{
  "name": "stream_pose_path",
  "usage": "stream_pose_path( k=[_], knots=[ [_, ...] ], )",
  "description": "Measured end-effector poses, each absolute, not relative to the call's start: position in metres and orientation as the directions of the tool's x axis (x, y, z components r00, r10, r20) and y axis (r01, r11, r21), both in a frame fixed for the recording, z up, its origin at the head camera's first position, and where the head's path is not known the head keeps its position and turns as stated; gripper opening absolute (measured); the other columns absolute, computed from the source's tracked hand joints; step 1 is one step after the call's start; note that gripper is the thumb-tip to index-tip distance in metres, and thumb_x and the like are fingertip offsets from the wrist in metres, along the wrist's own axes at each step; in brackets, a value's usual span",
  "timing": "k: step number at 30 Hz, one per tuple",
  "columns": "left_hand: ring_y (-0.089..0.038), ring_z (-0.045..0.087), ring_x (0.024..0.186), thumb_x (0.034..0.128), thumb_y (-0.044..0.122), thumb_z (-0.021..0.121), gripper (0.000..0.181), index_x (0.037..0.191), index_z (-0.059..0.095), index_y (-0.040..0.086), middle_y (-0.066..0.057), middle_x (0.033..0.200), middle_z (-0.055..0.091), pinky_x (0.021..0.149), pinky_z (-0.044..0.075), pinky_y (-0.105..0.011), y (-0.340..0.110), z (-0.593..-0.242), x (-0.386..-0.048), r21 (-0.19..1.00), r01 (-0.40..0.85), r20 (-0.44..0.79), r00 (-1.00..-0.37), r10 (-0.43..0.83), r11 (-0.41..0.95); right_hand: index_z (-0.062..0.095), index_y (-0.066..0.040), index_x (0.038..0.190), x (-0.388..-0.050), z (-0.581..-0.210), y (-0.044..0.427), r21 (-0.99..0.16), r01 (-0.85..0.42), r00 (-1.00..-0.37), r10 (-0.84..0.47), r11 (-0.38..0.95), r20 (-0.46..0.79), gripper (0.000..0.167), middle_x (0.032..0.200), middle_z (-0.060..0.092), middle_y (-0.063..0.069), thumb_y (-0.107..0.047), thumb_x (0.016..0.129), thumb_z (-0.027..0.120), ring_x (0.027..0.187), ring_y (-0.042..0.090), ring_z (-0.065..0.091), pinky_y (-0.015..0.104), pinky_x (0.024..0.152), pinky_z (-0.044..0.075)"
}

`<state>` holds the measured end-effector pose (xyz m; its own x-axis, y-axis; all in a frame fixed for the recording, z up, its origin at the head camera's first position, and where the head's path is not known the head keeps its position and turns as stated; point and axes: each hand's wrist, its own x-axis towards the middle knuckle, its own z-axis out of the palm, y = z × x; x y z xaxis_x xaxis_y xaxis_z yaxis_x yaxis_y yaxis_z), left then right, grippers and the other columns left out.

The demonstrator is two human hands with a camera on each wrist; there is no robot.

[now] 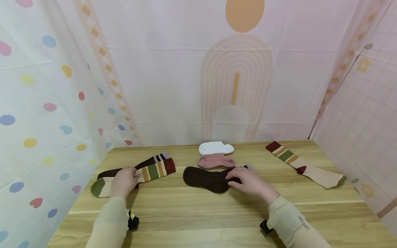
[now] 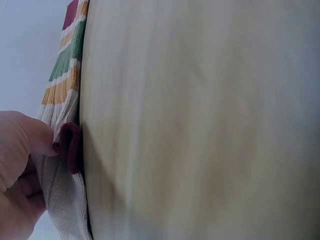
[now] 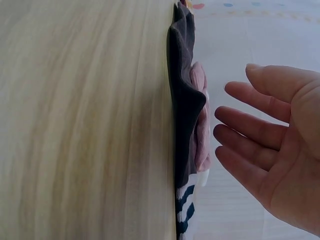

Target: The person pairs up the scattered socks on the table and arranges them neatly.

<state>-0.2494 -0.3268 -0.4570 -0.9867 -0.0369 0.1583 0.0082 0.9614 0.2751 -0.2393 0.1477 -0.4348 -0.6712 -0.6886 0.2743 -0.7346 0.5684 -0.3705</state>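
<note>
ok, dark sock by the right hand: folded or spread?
Spread: the dark sock lies lengthwise on the table, toe at one end; the right wrist view shows its striped cuff at the other.

Wood-grain table [image 1: 186, 222], six socks laid on it. At left, a brown sock [image 1: 147, 162] is partly covered by a striped sock [image 1: 152, 173]. Mid-table, a white sock [image 1: 214, 148], pink sock [image 1: 214, 161] and dark sock [image 1: 203, 177] are lined up back to front. At right, a matching striped sock [image 1: 319, 175] is laid slantwise.

Head view looks forward-down; wrist views skim the tabletop [image 1: 186, 220].
</note>
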Motion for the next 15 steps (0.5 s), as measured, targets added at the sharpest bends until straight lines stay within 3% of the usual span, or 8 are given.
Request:
stream_pose_path(
  k=[9, 15],
  knots=[
    [-0.038, 0.063, 0.079, 0.0873, 0.007, 0.057, 0.027, 0.108, 0.068, -0.006, -0.025, 0.098, 0.068, 0.067, 0.051, -0.054, -0.337, -0.455, -0.238, 0.374, -0.093, 0.107, -0.984, -0.143, 0.923, 0.071, -0.006, 0.112, -0.24, -0.433, 0.142, -0.377, -0.732, -0.67, -0.7, 0.567, 0.248, 0.02, 0.114, 0.069, 0.005, -0.017, 0.097, 0.065, 0.112, 0.026, 0.061, 0.046, 0.098, 0.045],
    [-0.037, 0.062, 0.084, 0.0916, 0.015, 0.057, 0.027, 0.107, 0.068, -0.004, -0.024, 0.099, 0.068, 0.077, 0.049, -0.053, -0.331, -0.44, -0.233, 0.557, -0.101, 0.109, -0.975, -0.193, 0.824, 0.071, -0.007, 0.113, -0.24, -0.432, 0.14, -0.378, -0.734, -0.667, -0.702, 0.564, 0.247, 0.02, 0.114, 0.069, 0.004, -0.017, 0.097, 0.065, 0.112, 0.025, 0.061, 0.046, 0.098, 0.045]
  ],
)
